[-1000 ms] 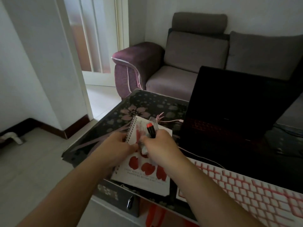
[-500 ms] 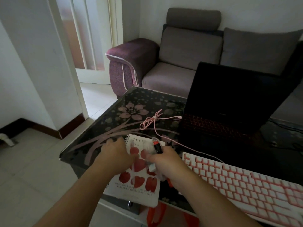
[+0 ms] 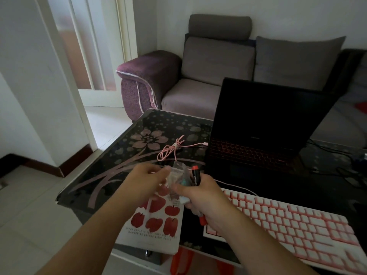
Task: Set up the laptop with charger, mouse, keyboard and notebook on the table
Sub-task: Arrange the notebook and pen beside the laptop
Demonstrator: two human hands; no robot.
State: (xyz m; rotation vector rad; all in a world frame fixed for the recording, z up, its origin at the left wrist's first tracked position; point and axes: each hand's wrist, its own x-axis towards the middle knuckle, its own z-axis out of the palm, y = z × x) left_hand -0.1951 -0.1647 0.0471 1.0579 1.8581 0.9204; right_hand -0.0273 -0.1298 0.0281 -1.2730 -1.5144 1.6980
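Note:
An apple-print notebook [image 3: 156, 223] lies at the near edge of the dark floral table [image 3: 123, 147], overhanging it. My right hand [image 3: 200, 195] grips a black pen with a red cap [image 3: 195, 174] together with a clear plastic packet [image 3: 177, 175]. My left hand [image 3: 147, 179] pinches the packet's left side just above the notebook. The open black laptop [image 3: 264, 124] stands at the back right, its keys glowing red. A pink and white keyboard [image 3: 288, 219] lies in front of it. A coiled pink cable [image 3: 170, 149] runs to the laptop's left side.
A grey and purple sofa [image 3: 208, 76] stands behind the table. Black cables [image 3: 337, 165] trail on the table right of the laptop. A doorway [image 3: 89, 46] opens at the left, with tiled floor [image 3: 29, 211] below. Something orange [image 3: 181, 261] shows under the table's near edge.
Both hands have lifted off the notebook, which now lies flat on the table. My left hand has come up to the packet in my right hand. The view has tilted.

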